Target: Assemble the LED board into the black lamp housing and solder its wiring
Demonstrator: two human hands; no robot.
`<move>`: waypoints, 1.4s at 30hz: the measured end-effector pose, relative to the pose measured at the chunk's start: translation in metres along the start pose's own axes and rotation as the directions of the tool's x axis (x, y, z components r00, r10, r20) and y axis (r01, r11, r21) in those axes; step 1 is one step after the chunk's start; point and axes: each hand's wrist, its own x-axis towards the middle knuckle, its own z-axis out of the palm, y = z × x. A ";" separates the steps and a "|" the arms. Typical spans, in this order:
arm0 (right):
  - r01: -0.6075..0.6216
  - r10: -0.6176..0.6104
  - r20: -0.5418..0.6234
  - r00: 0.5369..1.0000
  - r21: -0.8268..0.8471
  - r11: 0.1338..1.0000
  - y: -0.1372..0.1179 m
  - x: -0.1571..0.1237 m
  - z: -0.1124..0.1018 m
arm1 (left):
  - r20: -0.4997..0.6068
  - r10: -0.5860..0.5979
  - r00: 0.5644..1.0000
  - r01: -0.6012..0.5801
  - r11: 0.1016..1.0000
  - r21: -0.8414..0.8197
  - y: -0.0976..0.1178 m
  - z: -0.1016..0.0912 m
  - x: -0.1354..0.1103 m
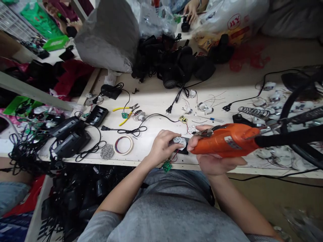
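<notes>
Apparently for steadiness, the left hand (163, 145) pinches a pale motor part (179, 142) over a dark housing (186, 151) near the front edge of the bench (141, 145); the right hand (214, 164) wraps the orange power tool (222, 141), its front end beside the housing, likely for close aim; a green circuit board (167, 166) lies at the edge, seemingly out of the way.

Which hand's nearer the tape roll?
Left. The left hand is right of the tape roll, apart from it; the right hand, around the orange power tool, is farther right.
</notes>
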 end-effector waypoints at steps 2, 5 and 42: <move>0.002 -0.002 -0.023 1.000 -0.012 1.000 0.002 0.000 0.000 | -0.067 -0.163 0.984 0.137 0.947 -0.292 -0.004 0.000 -0.004; 0.005 -0.005 -0.034 0.999 -0.005 1.000 0.004 -0.001 -0.001 | -0.022 -0.410 0.912 0.290 0.681 -0.672 -0.011 -0.003 -0.012; 0.258 -0.317 -0.127 0.940 -0.345 0.902 -0.001 0.037 -0.032 | 0.209 -0.443 0.872 0.401 0.399 -0.825 0.003 0.011 -0.014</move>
